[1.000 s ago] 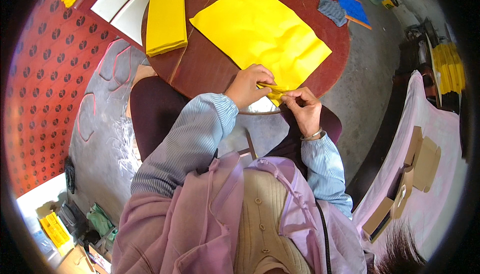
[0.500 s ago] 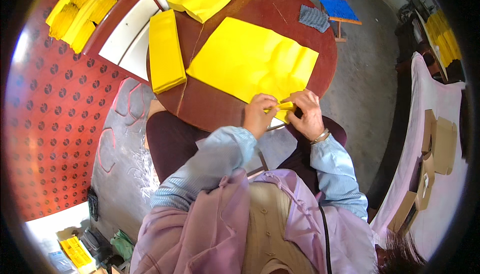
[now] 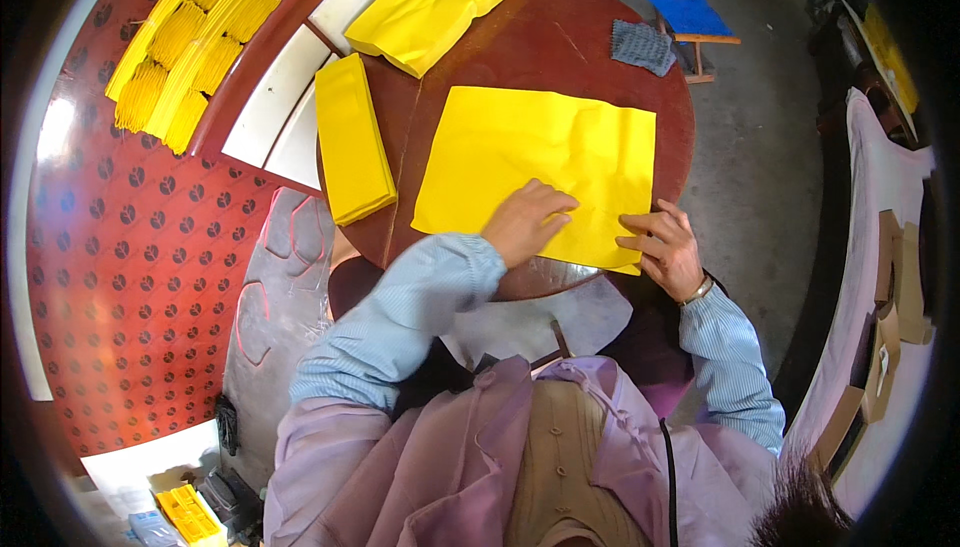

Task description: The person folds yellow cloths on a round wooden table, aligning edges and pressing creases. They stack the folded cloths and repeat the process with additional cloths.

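A yellow sheet (image 3: 530, 152) lies nearly flat on the round reddish-brown table (image 3: 560, 32), its surface lightly creased. My left hand (image 3: 530, 222) rests on the sheet's near part with fingers stretched out. At its near right corner is my right hand (image 3: 668, 247), fingers spread and lying over the sheet's edge. Whether the right thumb goes under the edge is hard to make out. To the left stands a neat, long folded yellow stack (image 3: 352, 142). Beyond it lies a looser, rumpled yellow pile (image 3: 435, 9).
A grey textured cloth (image 3: 642, 47) lies at the table's far right edge, near a blue-topped folding stool (image 3: 690, 13). Bundled yellow stacks (image 3: 195, 42) sit on a red patterned surface (image 3: 130, 277) at left. Open cardboard boxes (image 3: 880, 347) rest on a pale cloth at right.
The sheet has turned and lies squarer before me. My hands have let go of the pinched corner and moved apart, left onto the sheet and right to its edge. The view has shifted slightly.
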`<action>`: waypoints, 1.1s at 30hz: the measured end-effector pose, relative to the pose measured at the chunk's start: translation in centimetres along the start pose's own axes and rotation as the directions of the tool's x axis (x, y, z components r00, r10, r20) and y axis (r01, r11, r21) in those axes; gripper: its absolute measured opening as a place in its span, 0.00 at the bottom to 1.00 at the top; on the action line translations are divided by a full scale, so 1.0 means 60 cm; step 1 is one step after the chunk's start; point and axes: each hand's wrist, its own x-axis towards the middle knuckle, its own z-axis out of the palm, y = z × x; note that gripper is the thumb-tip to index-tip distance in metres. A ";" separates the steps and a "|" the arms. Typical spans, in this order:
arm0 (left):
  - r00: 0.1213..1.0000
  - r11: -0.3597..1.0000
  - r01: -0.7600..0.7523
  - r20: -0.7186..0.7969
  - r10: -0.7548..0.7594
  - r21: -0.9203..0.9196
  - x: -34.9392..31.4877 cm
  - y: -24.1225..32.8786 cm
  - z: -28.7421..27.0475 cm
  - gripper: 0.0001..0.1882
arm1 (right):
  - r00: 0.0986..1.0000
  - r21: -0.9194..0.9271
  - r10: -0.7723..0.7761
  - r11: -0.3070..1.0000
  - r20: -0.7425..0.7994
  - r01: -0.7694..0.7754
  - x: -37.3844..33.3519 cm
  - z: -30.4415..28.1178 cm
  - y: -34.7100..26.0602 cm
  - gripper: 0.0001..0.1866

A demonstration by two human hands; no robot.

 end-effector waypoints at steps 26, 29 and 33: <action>0.719 0.579 0.642 0.132 -0.682 -0.503 -0.051 -0.225 -0.216 0.42 | 0.693 0.299 0.720 0.664 -0.011 -0.685 0.079 0.031 0.026 0.07; 0.678 0.655 0.722 0.038 -0.734 -0.222 -0.041 -0.221 -0.215 0.42 | 0.623 0.238 0.778 0.621 -0.075 -0.747 0.075 0.041 0.024 0.07; 0.652 0.636 0.745 0.017 -0.758 -0.199 -0.032 -0.209 -0.215 0.44 | 0.625 0.234 0.758 0.652 -0.186 -0.721 0.072 0.059 0.024 0.10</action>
